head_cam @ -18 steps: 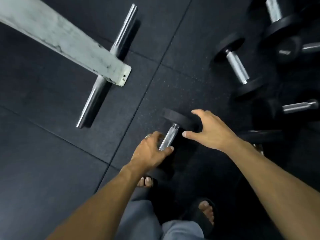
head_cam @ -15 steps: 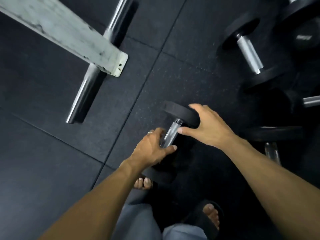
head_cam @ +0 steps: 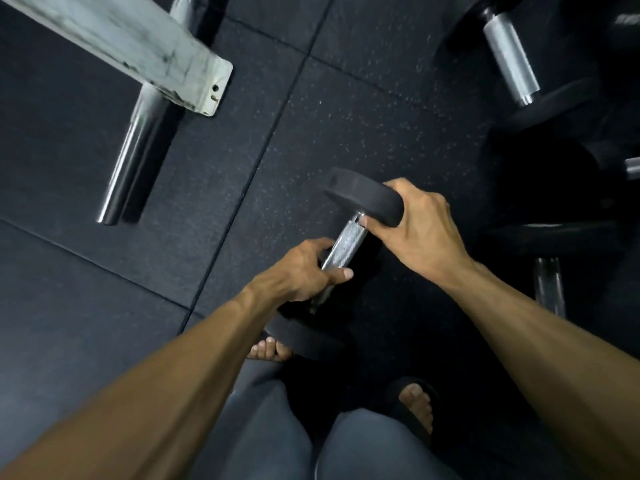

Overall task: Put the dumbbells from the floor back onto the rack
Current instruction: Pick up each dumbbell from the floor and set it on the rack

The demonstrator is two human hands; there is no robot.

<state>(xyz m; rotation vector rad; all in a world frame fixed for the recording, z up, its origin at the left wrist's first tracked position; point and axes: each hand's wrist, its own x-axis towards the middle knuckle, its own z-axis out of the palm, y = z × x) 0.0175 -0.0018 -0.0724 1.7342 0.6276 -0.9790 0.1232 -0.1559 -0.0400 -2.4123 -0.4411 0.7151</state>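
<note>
A black dumbbell (head_cam: 360, 199) with a knurled steel handle lies on the dark rubber floor in front of my feet. My left hand (head_cam: 301, 271) is wrapped around the lower part of its handle. My right hand (head_cam: 420, 225) grips the far head, thumb at the handle's top end. The near head sits just above my left foot. A second dumbbell (head_cam: 509, 60) lies at the top right, and a third (head_cam: 549, 237) is at the right, partly hidden by my right forearm. No rack is in view.
A pale metal beam (head_cam: 138, 46) crosses the top left above a chrome bar (head_cam: 138, 147) on the floor. More dark weights crowd the right edge. My feet in sandals stand at the bottom centre. Open rubber flooring (head_cam: 69, 306) spreads to the left.
My right hand has come down from hovering and closed on the dumbbell's far head. My left hand has tightened around the handle. The camera has moved closer.
</note>
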